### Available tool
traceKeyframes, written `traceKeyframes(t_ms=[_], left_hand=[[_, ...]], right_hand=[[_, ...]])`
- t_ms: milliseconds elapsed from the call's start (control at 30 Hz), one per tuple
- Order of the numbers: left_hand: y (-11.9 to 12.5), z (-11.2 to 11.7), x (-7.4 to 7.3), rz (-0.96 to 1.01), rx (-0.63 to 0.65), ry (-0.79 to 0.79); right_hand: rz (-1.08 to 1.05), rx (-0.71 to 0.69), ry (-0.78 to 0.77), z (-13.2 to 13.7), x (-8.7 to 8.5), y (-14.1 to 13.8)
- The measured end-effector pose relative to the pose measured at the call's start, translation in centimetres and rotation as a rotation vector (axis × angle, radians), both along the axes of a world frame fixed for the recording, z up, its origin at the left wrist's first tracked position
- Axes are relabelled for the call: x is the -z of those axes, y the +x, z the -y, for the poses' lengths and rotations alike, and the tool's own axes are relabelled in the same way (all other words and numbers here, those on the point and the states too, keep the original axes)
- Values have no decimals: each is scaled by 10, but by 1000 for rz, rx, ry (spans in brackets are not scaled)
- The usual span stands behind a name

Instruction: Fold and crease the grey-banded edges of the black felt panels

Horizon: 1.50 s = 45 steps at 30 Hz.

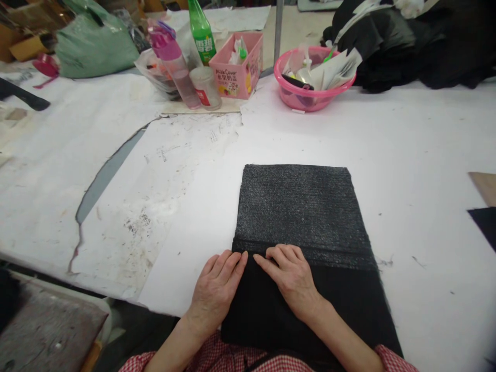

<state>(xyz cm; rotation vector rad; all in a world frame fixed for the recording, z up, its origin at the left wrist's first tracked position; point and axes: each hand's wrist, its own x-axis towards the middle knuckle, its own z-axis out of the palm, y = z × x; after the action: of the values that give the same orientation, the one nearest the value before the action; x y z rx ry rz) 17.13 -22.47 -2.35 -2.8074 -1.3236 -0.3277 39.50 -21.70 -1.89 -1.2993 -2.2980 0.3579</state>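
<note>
A black piece of fabric (302,212) lies flat on the white paper-covered table (406,155), its near end hanging over the table edge toward me. Its far part looks speckled grey; the near part is plain black, with a fold line across. My left hand (217,289) rests flat on the fabric's left edge, fingers stretched out together. My right hand (289,274) lies beside it on the fold, forefinger pointing left and the other fingers curled under. Neither hand lifts the cloth.
At the back stand a pink basin (310,77) with papers, a pink box (238,64), a green bottle (201,31), a pink bottle (174,62), and a small jar (205,88). Black garments (418,41) pile at back right. A green bag (96,44) sits back left.
</note>
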Motion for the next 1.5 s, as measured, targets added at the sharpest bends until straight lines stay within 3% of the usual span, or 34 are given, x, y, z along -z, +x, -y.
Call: traceKeyframes(t_ms=[300, 533, 800, 1267, 1500], left_hand=[[-3, 0, 0, 26, -12, -30], [2, -2, -9, -48, 6, -19], [11, -10, -10, -78, 215, 30], [16, -15, -13, -72, 220, -22], [20, -20, -17, -101, 300, -29]], right_hand=[[7, -8, -7, -1, -3, 23], [26, 6, -6, 1, -2, 28], [25, 12, -9, 0, 0, 27], [6, 7, -45, 6, -4, 55], [17, 16, -42, 8, -3, 56]])
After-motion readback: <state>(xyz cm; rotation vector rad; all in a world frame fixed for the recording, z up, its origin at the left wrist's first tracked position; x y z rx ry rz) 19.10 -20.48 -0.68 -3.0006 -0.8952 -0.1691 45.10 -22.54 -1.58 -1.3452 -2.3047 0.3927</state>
